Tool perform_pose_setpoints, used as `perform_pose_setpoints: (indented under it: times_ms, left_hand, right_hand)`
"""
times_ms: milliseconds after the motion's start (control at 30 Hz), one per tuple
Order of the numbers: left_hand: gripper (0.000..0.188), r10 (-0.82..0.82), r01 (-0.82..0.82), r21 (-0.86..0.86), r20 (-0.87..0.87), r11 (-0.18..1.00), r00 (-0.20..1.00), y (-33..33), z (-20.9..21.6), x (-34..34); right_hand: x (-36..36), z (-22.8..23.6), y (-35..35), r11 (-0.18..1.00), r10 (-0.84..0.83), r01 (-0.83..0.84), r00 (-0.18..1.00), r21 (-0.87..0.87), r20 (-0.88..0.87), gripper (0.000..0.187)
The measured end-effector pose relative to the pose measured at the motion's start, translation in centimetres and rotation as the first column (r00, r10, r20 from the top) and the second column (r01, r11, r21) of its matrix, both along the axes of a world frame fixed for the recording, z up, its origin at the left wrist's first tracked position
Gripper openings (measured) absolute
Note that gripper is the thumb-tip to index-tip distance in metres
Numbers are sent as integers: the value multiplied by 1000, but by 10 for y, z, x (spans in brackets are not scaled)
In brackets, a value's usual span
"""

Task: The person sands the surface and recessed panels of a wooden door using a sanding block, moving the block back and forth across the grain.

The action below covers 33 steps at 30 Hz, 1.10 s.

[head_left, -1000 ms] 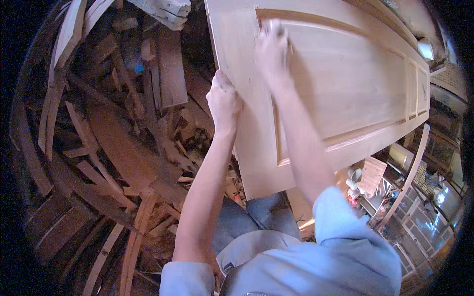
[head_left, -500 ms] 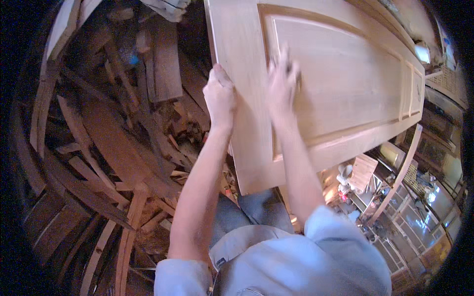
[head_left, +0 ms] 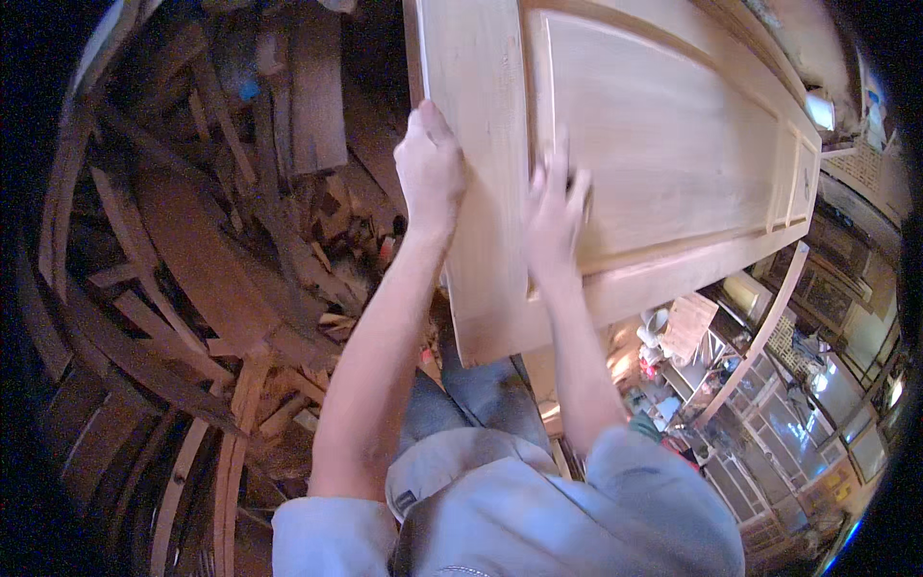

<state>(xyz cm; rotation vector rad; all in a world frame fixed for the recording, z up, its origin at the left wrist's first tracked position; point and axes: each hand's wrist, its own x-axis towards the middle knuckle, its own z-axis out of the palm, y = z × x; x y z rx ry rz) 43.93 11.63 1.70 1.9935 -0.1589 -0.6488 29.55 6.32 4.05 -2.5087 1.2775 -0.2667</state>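
Note:
A pale wooden panelled door (head_left: 663,135) stretches from in front of me toward the upper right, with raised moulding around its recessed panels. My left hand (head_left: 430,168) is closed around the door's left edge, thumb uppermost. On the inner side of the wide left stile, my right hand (head_left: 558,207) presses at the moulding beside the large panel. Its fingers are partly bent and slightly blurred. A dark patch shows by the fingertips; whether it is a thin thing under them or shadow, I cannot make out.
Heaped wooden boards (head_left: 183,250) and offcuts fill the left side. A long pale batten (head_left: 760,332) slants at the right, near a small wooden panel (head_left: 687,325) and window-like frames (head_left: 769,385). Woven lattice (head_left: 856,171) stands at the far right.
My right hand has moved slightly down along the moulding. The door's near end sits a little higher and farther left in view. My left hand keeps its hold on the edge.

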Motion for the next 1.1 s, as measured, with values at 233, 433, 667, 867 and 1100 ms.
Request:
perform_pose_setpoints:
  times_ms: [233,433,667,867,1100]
  left_hand:
    - [61,-38,38,-2,50,999,998,-17,3,-4]
    - [58,-4,4,20,5,1000,1000,-1,7,-3]
    - [58,-15,18,-29,85,999,996,-6,4,0]
    - [61,30,-31,40,40,999,999,12,-5,4]
    - [58,19,-19,-15,-15,1000,1000,2,-9,3]
  right_hand:
    - [115,14,-118,996,27,-24,999,-89,29,56]
    - [-45,7,34,993,20,-42,979,107,201,53]
    - [109,-9,-114,998,26,-31,996,-55,-90,41]
    - [41,-4,-22,996,69,-75,991,47,117,43]
    - [0,-1,-1,998,-10,6,998,65,62,48]
